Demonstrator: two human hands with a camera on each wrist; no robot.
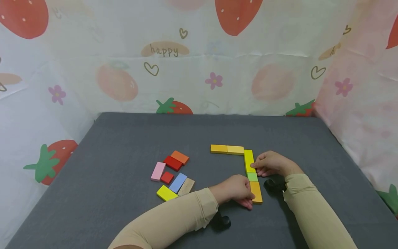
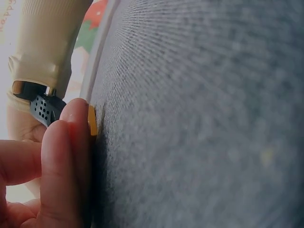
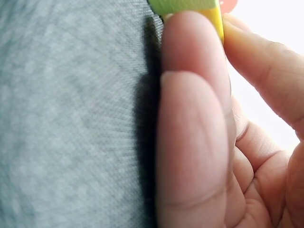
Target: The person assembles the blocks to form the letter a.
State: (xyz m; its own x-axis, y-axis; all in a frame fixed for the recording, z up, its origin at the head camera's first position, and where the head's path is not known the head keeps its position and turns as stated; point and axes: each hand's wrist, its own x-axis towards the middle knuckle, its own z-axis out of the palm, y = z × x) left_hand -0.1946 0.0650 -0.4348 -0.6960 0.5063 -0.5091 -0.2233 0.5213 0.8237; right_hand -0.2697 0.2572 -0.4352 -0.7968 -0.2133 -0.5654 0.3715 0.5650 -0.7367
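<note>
A bent row of flat blocks lies on the right side of the dark grey tabletop. My right hand (image 1: pixel 273 164) touches the right side of the yellow block (image 1: pixel 248 159), a fingertip overlapping its edge. In the right wrist view, two fingers reach along the cloth beside the green block (image 3: pixel 183 5), and the thumb meets the yellow face. At the row's near end, my left hand (image 1: pixel 237 188) touches the left side of the orange block (image 1: pixel 256 192). Its fingers look fairly straight in the left wrist view, where they mostly hide the orange block (image 2: pixel 92 121).
Left of the row lies a loose cluster, including a pink block (image 1: pixel 158 171), a blue block (image 1: pixel 178 182) and a tan block (image 1: pixel 186 187). My left forearm passes just in front of it. The row's far arm includes a pale yellow block (image 1: pixel 235 150). A patterned curtain (image 1: pixel 233 97) borders the table.
</note>
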